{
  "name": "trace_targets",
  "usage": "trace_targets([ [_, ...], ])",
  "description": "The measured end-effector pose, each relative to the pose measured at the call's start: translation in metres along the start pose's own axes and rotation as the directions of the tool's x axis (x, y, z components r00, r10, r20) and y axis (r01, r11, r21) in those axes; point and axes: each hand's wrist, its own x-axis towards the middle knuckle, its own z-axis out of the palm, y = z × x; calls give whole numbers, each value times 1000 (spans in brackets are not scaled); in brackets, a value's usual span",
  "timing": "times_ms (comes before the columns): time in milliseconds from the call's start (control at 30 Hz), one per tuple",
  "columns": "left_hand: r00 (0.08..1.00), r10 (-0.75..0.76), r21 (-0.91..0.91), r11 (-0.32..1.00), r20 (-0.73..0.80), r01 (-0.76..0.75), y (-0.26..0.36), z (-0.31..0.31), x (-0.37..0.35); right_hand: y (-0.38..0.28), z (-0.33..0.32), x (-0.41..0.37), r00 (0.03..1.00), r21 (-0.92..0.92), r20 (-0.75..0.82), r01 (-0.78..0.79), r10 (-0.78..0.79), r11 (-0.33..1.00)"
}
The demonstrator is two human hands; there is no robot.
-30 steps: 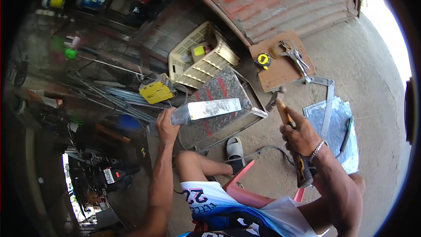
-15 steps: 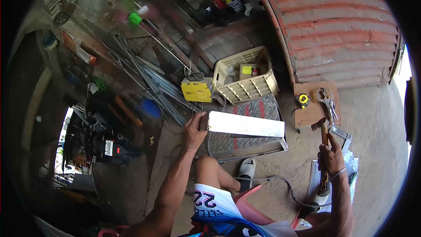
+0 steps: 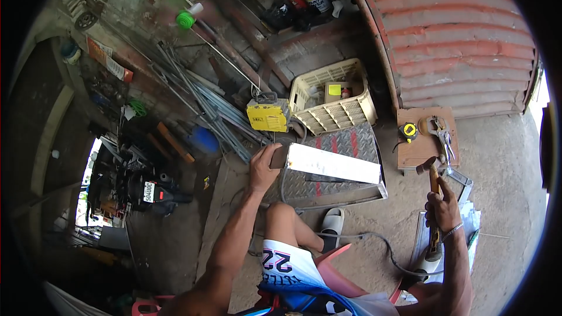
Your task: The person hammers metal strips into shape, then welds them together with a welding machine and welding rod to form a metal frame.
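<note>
My left hand (image 3: pixel 264 167) is closed around the left end of a long box-shaped metal piece (image 3: pixel 335 162), bright white on its upper face. The piece lies over a checker-plate metal surface (image 3: pixel 351 139), sloping down to the right. In my right hand (image 3: pixel 444 209) is a hammer (image 3: pixel 434 182), gripped by its wooden handle with the head upward. The hammer is apart from the metal piece, to its right. A metal square-like frame (image 3: pixel 463 184) lies just beyond the hammer.
A small wooden board (image 3: pixel 430 155) bears a tape measure (image 3: pixel 408 131) and locking pliers (image 3: pixel 442 136). Behind the plate stand a yellow welding machine (image 3: pixel 267 116) and a cream crate (image 3: pixel 339 118). Metal tubes (image 3: pixel 205 108) lean left. A cable (image 3: pixel 383 246) crosses the floor.
The left end of the metal piece has shifted right with my left hand, and the piece slopes more steeply down to the right. My right hand keeps the hammer nearly still. The view has shifted slightly.
</note>
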Motion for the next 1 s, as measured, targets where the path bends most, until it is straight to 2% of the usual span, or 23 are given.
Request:
trace_targets([
  [167, 999, 46, 10, 999, 19, -46, -5, -1, 9, 0, 5, -1, 1000, -17, -4, -8, 8, 1000],
  [233, 996, 22, 24, 999, 82, -24, -8, -2, 14, -2, 8, -4, 1000, 8, 6, -26, 26, 1000],
  [400, 991, 38, 15, 999, 131, -40, -19, 2, 32, -1, 11, -6, 999, -13, 38, -4, 5, 1000],
  [633, 962, 95, 123, 984, 257, -130, -17, 19, 54, -2, 12, -17, 1000, -30, 29, -7, 8, 1000],
  [900, 909, 174, 185, 948, 379, -259, -27, 105, 34, -13, 9, -40, 998, -149, 44, -31, 38, 988],
  [933, 899, 200, 207, 932, 391, -298, -26, 117, 29, -6, 8, -39, 999, -221, 32, 32, -26, 975],
  [967, 903, 152, 205, 946, 401, -251, -28, 123, 26, 2, 6, -39, 996, -294, 21, 92, -90, 951],
  [1000, 895, 153, 193, 948, 419, -253, -29, 125, 27, 3, 9, -40, 995, -279, 21, 103, -101, 955],
])
